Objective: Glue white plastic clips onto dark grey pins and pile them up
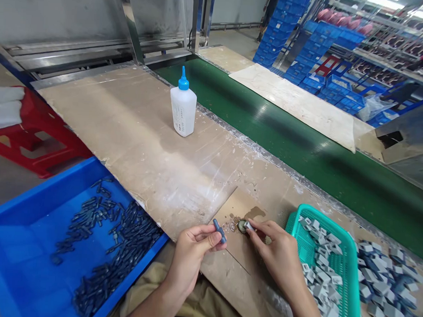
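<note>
My left hand (197, 250) pinches a small dark blue peg-like part (219, 231) between thumb and fingers, tilted above the table edge. In my right hand (276, 244) is a small light grey block (248, 225), held at the rim of a little round cap (242, 226) with pale contents. Wet brownish spots surround the cap on a cardboard sheet (235, 202). Left of me, a blue bin (18, 262) holds many dark blue parts (122, 243) like the one I hold. Close to my right hand stands a green basket (354, 279) of grey blocks (320, 278).
A white bottle with a blue nozzle (183, 107) stands on the table (128, 121). Grey and blue assembled pieces (385, 281) lie heaped right of the basket. Beyond runs a green conveyor belt (228, 102). A red stool (38, 135) is at left; blue crates (278, 29) are stacked behind.
</note>
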The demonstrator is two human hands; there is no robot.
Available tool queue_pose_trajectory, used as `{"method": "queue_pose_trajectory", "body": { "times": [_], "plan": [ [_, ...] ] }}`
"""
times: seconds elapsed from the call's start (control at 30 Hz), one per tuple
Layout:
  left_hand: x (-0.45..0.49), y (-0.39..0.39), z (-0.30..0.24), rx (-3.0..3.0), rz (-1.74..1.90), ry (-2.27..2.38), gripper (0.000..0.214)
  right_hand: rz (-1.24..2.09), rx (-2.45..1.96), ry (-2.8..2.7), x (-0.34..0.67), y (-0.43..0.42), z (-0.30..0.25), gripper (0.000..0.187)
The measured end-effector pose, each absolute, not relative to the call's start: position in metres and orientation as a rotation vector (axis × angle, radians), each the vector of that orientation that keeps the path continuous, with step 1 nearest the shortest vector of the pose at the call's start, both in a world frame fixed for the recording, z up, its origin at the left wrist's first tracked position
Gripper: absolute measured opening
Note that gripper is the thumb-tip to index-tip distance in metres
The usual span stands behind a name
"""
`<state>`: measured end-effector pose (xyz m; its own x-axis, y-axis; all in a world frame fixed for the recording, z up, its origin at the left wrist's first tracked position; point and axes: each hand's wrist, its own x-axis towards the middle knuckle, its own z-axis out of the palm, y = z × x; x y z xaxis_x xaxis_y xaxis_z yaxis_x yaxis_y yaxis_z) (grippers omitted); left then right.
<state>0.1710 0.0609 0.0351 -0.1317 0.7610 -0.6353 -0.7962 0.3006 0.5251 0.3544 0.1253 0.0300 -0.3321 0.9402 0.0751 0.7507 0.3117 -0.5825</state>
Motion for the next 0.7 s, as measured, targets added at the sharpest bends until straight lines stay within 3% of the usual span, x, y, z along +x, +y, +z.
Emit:
{"method": "queue_pose_trajectory", "body": {
  "times": [0.2,0.47,0.7],
  "plan": [
    [0.172,0.061,0.032,-0.043,1.320,1.044,0.043,0.798,-1.566,-1.961,0.354,0.124,0.042,0.031],
    [0.191,0.070,0.041,0.018,1.268,0.973,0.044,1.309,-1.421,-1.302,0.356,0.108,0.064,0.022],
    [0.205,0.075,0.053,0.093,1.246,0.969,0.047,1.313,-1.373,-1.371,0.351,0.097,0.069,0.021]
  ]
}}
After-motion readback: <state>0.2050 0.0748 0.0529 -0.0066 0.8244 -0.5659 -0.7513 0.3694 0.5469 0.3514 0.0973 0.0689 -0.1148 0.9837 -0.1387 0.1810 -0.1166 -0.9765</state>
